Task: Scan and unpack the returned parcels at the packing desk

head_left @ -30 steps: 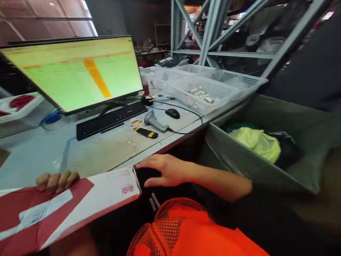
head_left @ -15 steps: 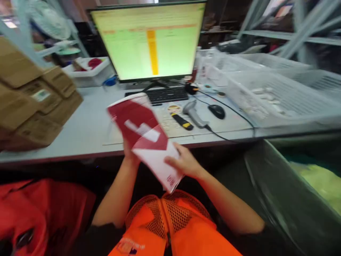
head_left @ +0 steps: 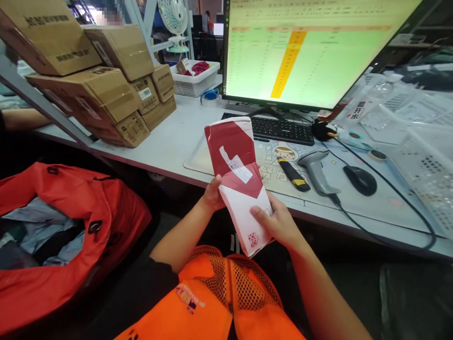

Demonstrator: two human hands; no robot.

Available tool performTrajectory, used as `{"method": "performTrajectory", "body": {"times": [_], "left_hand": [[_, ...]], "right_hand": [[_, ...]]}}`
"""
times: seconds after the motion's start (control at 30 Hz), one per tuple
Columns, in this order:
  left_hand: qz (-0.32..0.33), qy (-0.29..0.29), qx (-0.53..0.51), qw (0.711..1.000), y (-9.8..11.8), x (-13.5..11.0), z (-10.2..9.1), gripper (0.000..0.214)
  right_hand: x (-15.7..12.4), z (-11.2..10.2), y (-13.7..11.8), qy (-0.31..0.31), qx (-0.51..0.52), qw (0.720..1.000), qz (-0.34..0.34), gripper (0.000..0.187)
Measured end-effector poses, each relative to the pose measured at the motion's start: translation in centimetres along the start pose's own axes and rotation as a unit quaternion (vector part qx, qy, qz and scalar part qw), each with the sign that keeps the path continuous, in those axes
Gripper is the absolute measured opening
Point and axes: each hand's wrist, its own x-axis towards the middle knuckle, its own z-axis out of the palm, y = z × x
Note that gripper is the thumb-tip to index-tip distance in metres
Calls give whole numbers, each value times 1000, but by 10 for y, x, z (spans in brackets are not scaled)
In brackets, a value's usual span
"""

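**Clerk:** Head view, item one: parcel [head_left: 240, 189], flat, red and white, one count. Where is it?

**Checker:** Centre of the frame, held upright and tilted back in front of the tabletop [head_left: 170, 137] edge, touching nothing but the hands. The left hand [head_left: 212, 194] has its fingers wrapped behind the left edge with the thumb on the front. The right hand [head_left: 281, 224] pinches the lower white corner, thumb on the face and fingers behind.

**Clerk:** Handling note?

**Checker:** As I judge it, grip only at the edges so the white label [head_left: 236, 166] on the red half stays uncovered and flat. Support from below, since the parcel looks thin enough to bend.

**Clerk:** Counts, tabletop, right of centre?

**Checker:** Monitor [head_left: 311, 52], one. Keyboard [head_left: 279, 128], one. Handheld scanner [head_left: 315, 171], one, corded. Utility knife [head_left: 293, 174], one, black and yellow. Mouse [head_left: 360, 181], one.

**Clerk:** Upper left?

**Checker:** Cardboard boxes [head_left: 88, 92], seven that I can make out, stacked. Desk fan [head_left: 174, 20], one. White basket [head_left: 194, 81] with red cloth, one. More baskets at the right edge are too blurred to count.

**Clerk:** Lower frame?

**Checker:** Red bag [head_left: 88, 208], one, open, lower left. Orange mesh vest [head_left: 226, 297], one, bottom centre. Another person's forearm [head_left: 24, 119], one, at the left edge.
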Motion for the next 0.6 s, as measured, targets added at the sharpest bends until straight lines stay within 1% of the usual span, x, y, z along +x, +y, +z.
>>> {"method": "performTrajectory", "body": {"times": [0.07, 0.17, 0.23, 0.3, 0.37, 0.47, 0.53, 0.6], "left_hand": [[6, -29, 0, 1000, 6, -1, 5, 104], [34, -29, 14, 999, 17, -2, 11, 102], [18, -37, 45, 998, 23, -4, 12, 109], [-4, -58, 85, 995, 28, -7, 11, 118], [-2, -70, 109, 992, 30, -9, 11, 118], [9, -58, 109, 992, 27, -9, 12, 105], [25, -30, 103, 994, 23, -8, 15, 98], [57, 6, 108, 992, 21, -5, 17, 91]], "right_hand": [[1, -1, 2, -26, 14, 1000, 2, 71], [1, -3, 7, -64, 37, 997, 6, 73], [-2, -4, 9, -77, 49, 996, 9, 74], [-3, -5, 9, -85, 62, 994, 13, 76], [-4, -6, 10, -91, 68, 993, 14, 77], [-3, -5, 12, -78, 44, 996, -6, 76], [-4, -3, 14, -44, 14, 998, -38, 78], [-6, -2, 16, -12, -10, 997, -73, 84]]}}
